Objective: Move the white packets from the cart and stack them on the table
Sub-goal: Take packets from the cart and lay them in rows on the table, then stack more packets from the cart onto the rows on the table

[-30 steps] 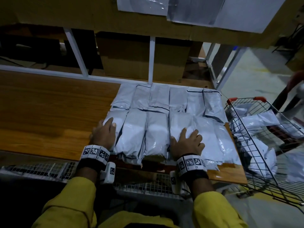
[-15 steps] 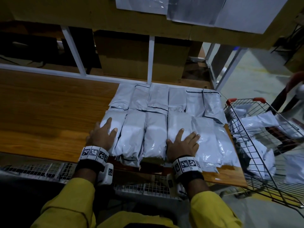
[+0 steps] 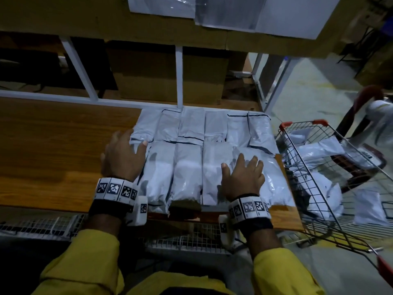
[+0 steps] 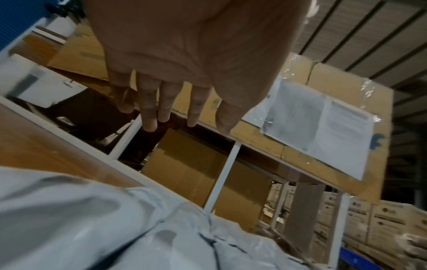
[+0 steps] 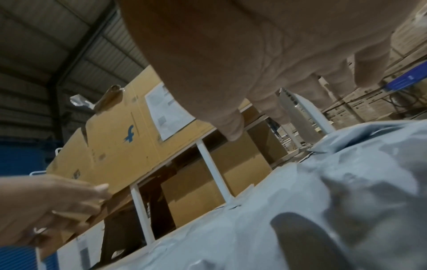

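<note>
Two rows of white packets (image 3: 187,167) lie side by side on the wooden table (image 3: 53,145). My left hand (image 3: 124,154) hovers with straight fingers over the left end of the near row, above the packets (image 4: 92,228) in the left wrist view, its fingers (image 4: 150,109) spread and holding nothing. My right hand (image 3: 242,173) is flat and spread over the right part of the near row, just above the packets (image 5: 300,201), empty. More white packets (image 3: 319,150) lie in the wire cart (image 3: 314,188) at the table's right end.
A white metal frame (image 3: 179,77) stands behind the table, with cardboard boxes (image 3: 148,71) behind and above it. A wire rack (image 3: 180,237) runs below the table's front edge. Another person (image 3: 378,116) stands beyond the cart at the far right.
Both hands have moved forward over the near row and lifted off the packets' front ends. The left hand now reaches toward the back row's left end.
</note>
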